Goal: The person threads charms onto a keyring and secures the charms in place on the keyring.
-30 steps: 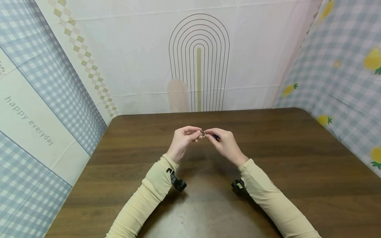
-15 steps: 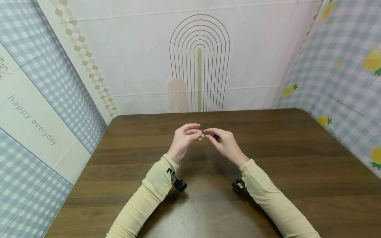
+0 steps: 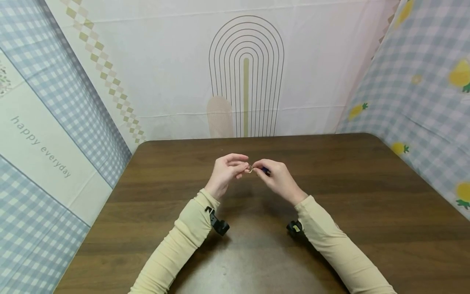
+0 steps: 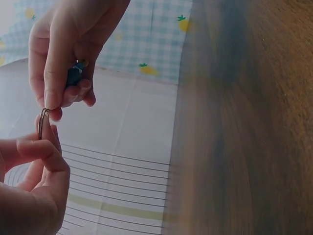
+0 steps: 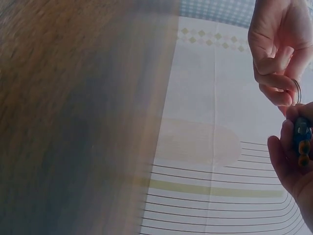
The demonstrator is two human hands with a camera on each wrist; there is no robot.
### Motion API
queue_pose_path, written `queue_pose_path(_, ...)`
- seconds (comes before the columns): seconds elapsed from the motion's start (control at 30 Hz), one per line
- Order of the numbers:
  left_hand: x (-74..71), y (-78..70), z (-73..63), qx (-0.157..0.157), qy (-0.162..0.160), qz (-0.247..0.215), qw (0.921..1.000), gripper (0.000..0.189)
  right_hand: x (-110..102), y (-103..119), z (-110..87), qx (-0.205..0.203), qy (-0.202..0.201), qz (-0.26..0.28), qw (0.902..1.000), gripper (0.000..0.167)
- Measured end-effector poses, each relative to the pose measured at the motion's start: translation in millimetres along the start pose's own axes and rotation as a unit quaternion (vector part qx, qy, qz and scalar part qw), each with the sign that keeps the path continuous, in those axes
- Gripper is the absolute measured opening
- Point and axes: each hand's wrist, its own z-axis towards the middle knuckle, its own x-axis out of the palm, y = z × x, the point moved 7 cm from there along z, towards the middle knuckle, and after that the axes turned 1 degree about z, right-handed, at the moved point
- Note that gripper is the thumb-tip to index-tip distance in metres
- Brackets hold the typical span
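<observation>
A thin metal key ring (image 3: 251,170) is held up between the two hands, above the table. My left hand (image 3: 224,174) pinches one side of it between thumb and fingers. The fingertips of my right hand (image 3: 278,176) pinch at the ring's opposite side. In the left wrist view the key ring (image 4: 40,125) looks like a doubled wire loop seen nearly edge-on. Tucked within the right palm is a small blue trinket (image 5: 301,131) with orange rounded ends, partly covered by fingers. In the head view only a dark blue bit of this trinket (image 3: 266,170) shows.
The brown wooden table (image 3: 253,261) spreads beneath both forearms. Behind it hangs a white cloth (image 3: 169,73) with printed arches, and checked cloth (image 3: 415,90) with yellow fruit drapes the right side. A black wrist camera (image 3: 219,226) is strapped to each sleeve.
The left fingers lifted off the ring's top and dipped slightly again. The ring, rounder in view half a second ago, now shows less, and the right fingertips have closed in on its edge.
</observation>
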Motion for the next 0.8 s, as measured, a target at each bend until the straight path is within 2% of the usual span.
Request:
queue_pose_path(0.33, 9.7, -1.2, -2.3, -0.002, 0.040, 0.051, 0.9979, 0.025, -3.2, -2.2, -0.9, -0.003, -0.005, 0.000, 1.0000, 0.005)
queue_pose_path(0.53, 13.5, 4.3, -3.4, -0.020, 0.077, 0.035, 0.9962, 0.026, -7.9, -3.3, -0.9, 0.007, -0.017, -0.001, 0.9998, 0.005)
queue_pose_path(0.63, 12.0, 6.5, -2.2, -0.024, 0.073, 0.023, 0.9968, 0.022, -7.9, -4.1, -0.2, 0.009, -0.011, -0.001, 0.9999, 0.005)
queue_pose_path(0.8, 10.0, 4.9, -0.6, -0.008, 0.062, 0.033, 0.9975, 0.021, -7.3, -3.3, 1.7, 0.003, 0.002, 0.005, 1.0000, 0.005)
